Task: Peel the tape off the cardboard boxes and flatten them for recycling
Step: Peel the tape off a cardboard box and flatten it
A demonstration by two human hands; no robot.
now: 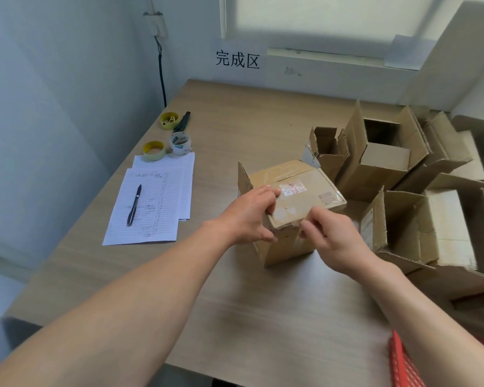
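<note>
- Standing mid-table, the small cardboard box looks light, stiff-walled and easily crushed.
- Left hand curls over its near-left corner.
- Right hand seemingly pinches tape at the front edge, the best hold.

Head-worn view, down onto table

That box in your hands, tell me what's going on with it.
A person is working on a small taped cardboard box on the table. The left hand grips its near-left corner; the right hand pinches at the near edge, apparently picking at tape. Several opened boxes stand to the right, not yet flattened.
</note>
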